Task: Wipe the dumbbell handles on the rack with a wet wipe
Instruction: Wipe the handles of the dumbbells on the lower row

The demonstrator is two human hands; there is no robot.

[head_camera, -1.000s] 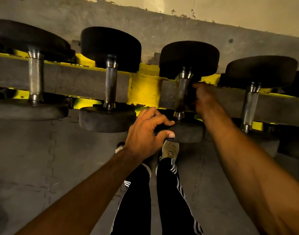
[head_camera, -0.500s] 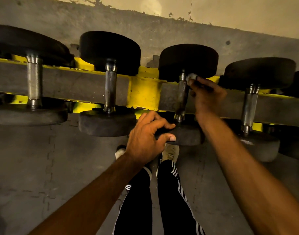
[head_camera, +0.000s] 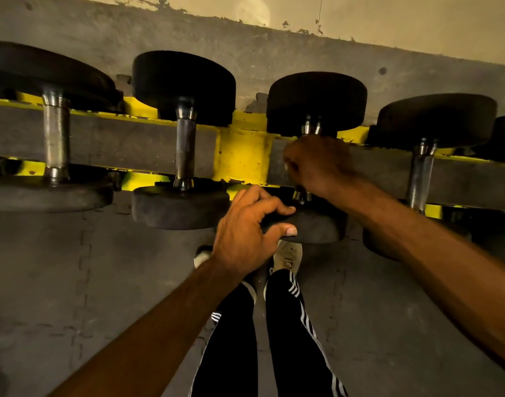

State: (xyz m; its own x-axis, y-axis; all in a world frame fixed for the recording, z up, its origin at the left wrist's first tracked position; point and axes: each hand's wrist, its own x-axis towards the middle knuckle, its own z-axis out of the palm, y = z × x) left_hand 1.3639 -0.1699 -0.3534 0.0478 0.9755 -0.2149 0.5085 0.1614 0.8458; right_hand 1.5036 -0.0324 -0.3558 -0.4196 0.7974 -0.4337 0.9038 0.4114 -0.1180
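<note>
Several black dumbbells lie across a yellow and grey rack (head_camera: 242, 156). My left hand (head_camera: 251, 230) grips the rim of the third dumbbell's near head (head_camera: 317, 229), fingers on top and thumb underneath. My right hand (head_camera: 317, 164) is curled round the middle of that dumbbell's steel handle (head_camera: 310, 128), which shows only at its two ends. The wet wipe (head_camera: 287, 167) is a small pale bit at my fingertips; the rest is hidden under the hand. The far head (head_camera: 317, 101) sits behind the rack.
Steel handles of neighbouring dumbbells show at the far left (head_camera: 56, 138), left of centre (head_camera: 185, 150) and right (head_camera: 420, 173). A grey wall base runs behind the rack. My legs in striped black trousers (head_camera: 291, 325) and shoes stand on grey floor mats.
My right hand slid from the handle's far end, where the pale wipe showed at the fingertips, toward me to the middle and closed round it. My left hand stayed on the near head.
</note>
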